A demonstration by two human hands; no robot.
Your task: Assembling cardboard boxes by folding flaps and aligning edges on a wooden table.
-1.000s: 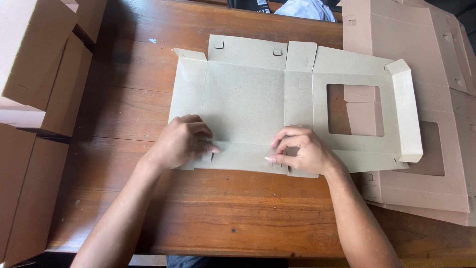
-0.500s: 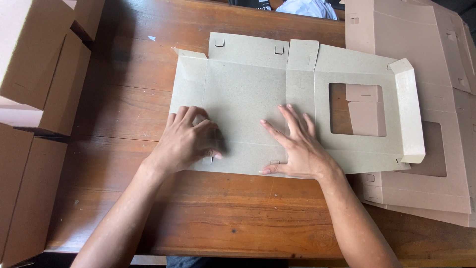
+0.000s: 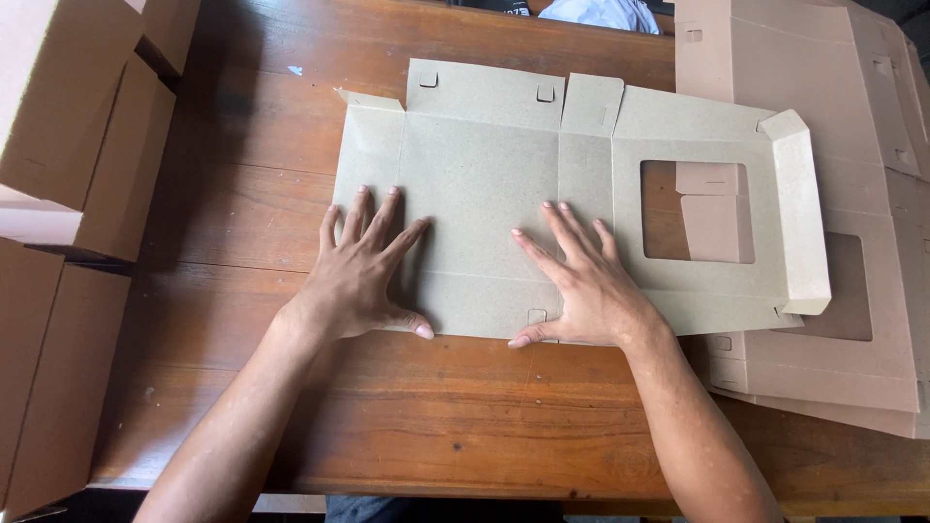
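Observation:
A flat grey-brown cardboard box blank [image 3: 484, 165] lies unfolded on the wooden table [image 3: 387, 426]. It has a rectangular window cut-out [image 3: 697, 211] in its right panel and a raised flap [image 3: 799, 208] at its right end. My left hand [image 3: 363, 271] lies palm down, fingers spread, on the blank's lower left part. On the lower middle of the blank, my right hand [image 3: 581, 281] presses flat too, just left of the window. Neither hand holds anything.
A stack of flat brown window-box blanks [image 3: 872, 116] lies under and to the right of the blank. Folded brown cardboard boxes [image 3: 68, 126] stand along the left edge of the table. A pale cloth [image 3: 601, 12] shows at the far top.
Both hands went from curled fingers pinching the blank's near flap to open palms pressed flat on it, sliding a little farther up the panel.

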